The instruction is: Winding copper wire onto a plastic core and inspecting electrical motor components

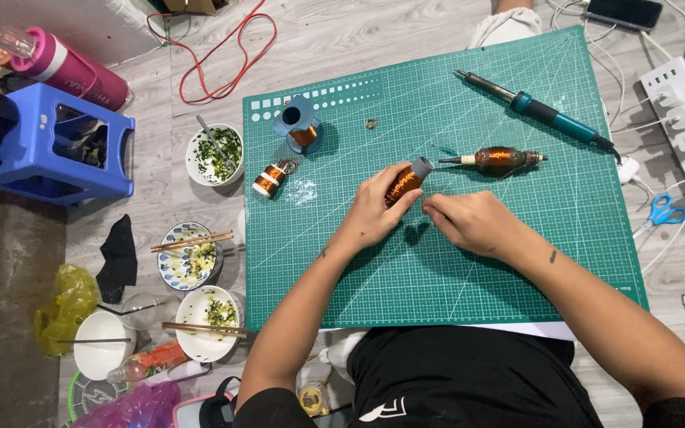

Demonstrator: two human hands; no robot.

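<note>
Green cutting mat: left hand grips one copper-wire spool, right hand pinched shut beside it.

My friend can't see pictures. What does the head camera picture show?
Seen from above, a person's left hand holds a spool of copper wire over a green cutting mat, with the right hand beside it. A soldering iron and more copper spools lie on the mat; food bowls sit left.

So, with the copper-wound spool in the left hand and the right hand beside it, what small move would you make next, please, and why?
Probably pinch the loose wire end with the right hand and draw it taut. The left hand already grips the copper-wound spool tilted above the green cutting mat, and the right fingertips sit just beside its lower end. The wire itself is too fine to see.
</note>
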